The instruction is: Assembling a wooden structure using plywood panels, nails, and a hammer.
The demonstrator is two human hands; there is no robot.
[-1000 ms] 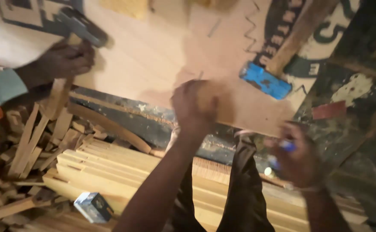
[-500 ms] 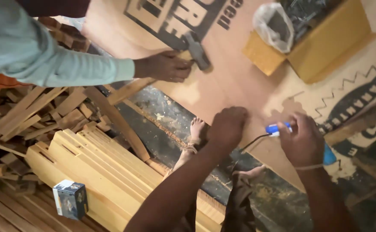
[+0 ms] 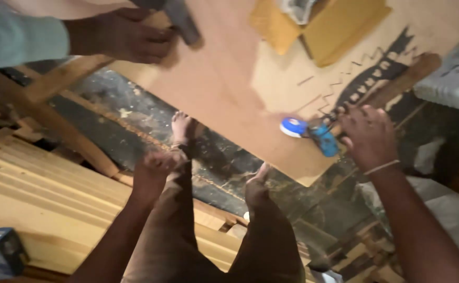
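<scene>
A dark, stained workshop floor (image 3: 135,112) lies under a tilted plywood sheet (image 3: 224,89). The right hand (image 3: 368,137) grips a blue tool (image 3: 324,139) on the sheet's near edge, its long axis running along that edge; the left hand (image 3: 153,170), clenched and empty, hangs well below. A co-worker's hand (image 3: 127,36) steadies the far corner.

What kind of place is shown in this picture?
Most likely a carpentry or woodworking workshop. A large plywood sheet lies across the work area, sawn timber planks are stacked on the stained floor, and another person's hand rests near a hammer.
</scene>
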